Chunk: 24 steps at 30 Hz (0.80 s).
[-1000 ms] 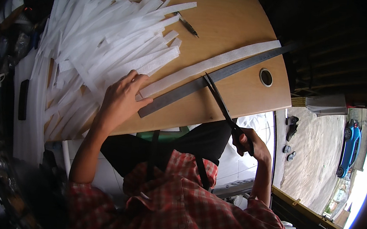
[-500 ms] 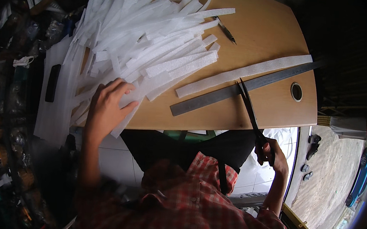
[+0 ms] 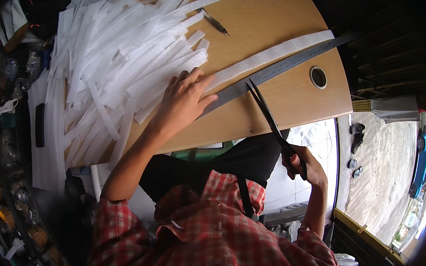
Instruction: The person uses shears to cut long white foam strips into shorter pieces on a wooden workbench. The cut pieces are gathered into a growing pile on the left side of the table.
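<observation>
Left hand [image 3: 185, 100] pressed flat, fingers spread, on the near end of the long white foam strip [image 3: 275, 55] and steel ruler [image 3: 284, 68] lying slantwise across the wooden tabletop [image 3: 264, 16]; no closed grip there. Right hand [image 3: 299, 163] just off the tabletop's near edge, grip wrapped round the scissors [image 3: 270, 120], blades parted, tips at the ruler's edge. Big heap of cut white strips [image 3: 112, 68] piled left. Small dark pen [image 3: 215, 21] farther back, round cable hole [image 3: 318, 77] right.
</observation>
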Available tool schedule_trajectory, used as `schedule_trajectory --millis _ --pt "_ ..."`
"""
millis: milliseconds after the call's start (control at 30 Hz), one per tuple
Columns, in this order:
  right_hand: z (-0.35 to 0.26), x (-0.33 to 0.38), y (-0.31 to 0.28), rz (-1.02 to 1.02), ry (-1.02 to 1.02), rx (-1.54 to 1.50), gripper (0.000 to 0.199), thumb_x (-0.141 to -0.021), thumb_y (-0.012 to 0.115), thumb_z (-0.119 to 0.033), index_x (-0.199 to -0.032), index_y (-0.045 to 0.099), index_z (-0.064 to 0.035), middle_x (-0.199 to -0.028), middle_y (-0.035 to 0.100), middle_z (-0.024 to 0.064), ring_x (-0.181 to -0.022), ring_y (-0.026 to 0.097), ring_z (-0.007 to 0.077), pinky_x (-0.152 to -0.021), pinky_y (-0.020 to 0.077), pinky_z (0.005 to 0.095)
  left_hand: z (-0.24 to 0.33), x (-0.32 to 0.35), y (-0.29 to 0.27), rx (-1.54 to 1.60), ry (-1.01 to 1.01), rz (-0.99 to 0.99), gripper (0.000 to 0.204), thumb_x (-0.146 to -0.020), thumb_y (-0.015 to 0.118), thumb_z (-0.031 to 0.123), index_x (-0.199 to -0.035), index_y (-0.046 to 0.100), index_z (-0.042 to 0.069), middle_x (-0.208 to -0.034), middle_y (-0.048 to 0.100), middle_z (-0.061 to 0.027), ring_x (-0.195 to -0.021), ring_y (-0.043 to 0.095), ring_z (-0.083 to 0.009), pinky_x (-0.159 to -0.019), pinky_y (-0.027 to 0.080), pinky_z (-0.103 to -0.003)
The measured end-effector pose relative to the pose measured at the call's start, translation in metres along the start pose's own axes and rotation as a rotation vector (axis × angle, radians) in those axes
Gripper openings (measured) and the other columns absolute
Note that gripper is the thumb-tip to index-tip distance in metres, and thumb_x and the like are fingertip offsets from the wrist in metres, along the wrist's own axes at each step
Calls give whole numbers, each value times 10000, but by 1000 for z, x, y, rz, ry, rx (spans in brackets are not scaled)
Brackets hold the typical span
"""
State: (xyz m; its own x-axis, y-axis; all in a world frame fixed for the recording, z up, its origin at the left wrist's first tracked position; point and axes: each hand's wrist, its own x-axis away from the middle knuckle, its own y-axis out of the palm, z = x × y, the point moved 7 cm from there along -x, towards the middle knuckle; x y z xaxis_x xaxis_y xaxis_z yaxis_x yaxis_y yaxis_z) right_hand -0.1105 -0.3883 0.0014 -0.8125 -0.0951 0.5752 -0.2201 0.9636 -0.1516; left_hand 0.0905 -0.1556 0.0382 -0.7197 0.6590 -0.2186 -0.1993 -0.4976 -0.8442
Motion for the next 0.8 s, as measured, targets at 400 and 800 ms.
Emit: schedule_trajectory --millis 400,800 --pt "-7 -9 3 -47 -119 51 908 -724 491 -884 -749 572 20 -525 508 24 -479 595 141 -439 453 261 -11 12 1 107 -44 9 307 -783 743 54 -1082 673 53 -927 614 -101 -855 626 -275 -789 499 -385" --pt "-25 -35 7 -30 -152 45 865 -828 524 -771 -928 619 83 -513 500 31 -446 548 147 -435 426 284 -15 20 -4 124 9 -8 289 -793 755 75 -1073 684 56 -970 616 -97 -871 624 -309 -792 493 -391"
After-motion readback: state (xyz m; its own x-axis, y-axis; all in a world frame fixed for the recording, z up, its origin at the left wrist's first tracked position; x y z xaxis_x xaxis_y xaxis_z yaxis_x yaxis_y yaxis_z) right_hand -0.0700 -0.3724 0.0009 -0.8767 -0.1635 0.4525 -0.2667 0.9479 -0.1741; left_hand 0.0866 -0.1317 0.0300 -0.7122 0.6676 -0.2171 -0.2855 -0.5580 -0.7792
